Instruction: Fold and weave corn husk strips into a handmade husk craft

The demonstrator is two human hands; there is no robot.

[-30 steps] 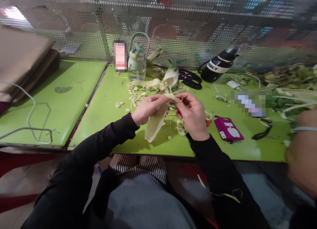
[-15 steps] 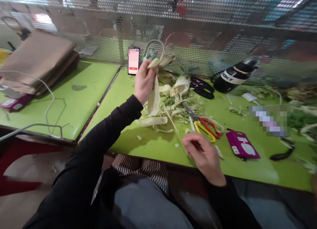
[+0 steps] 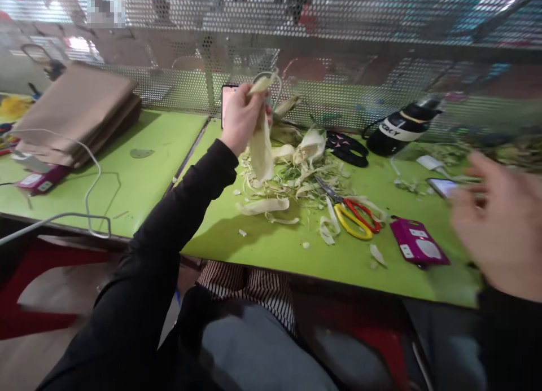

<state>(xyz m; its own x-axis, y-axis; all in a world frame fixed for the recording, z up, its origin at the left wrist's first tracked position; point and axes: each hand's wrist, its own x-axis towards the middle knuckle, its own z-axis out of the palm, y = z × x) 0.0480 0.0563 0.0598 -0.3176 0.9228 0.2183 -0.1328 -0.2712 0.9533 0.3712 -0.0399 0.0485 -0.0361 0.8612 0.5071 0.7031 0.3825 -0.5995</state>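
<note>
Left hand point(image 3: 243, 120): fingers closed on a pale leaf point(image 3: 261, 154). The leaf hangs from the grip above the worktop point(image 3: 364, 272), toward its far edge, with one end projecting above the fingers.

Right hand point(image 3: 497, 227): positioned at the right end of the worktop, blurred; finger opening and any held item cannot be determined. Its fingers overlap the view of a phone point(image 3: 440, 186); contact cannot be confirmed.

Trimmings point(image 3: 305, 182) form a loose heap below and right of the leaf. Scissors point(image 3: 337, 199) lie against the heap, blades toward the far left corner, handles toward the near edge. A power strip point(image 3: 419, 242) lies between scissors and right hand. A black bottle point(image 3: 398, 128) is near the far edge.
</note>
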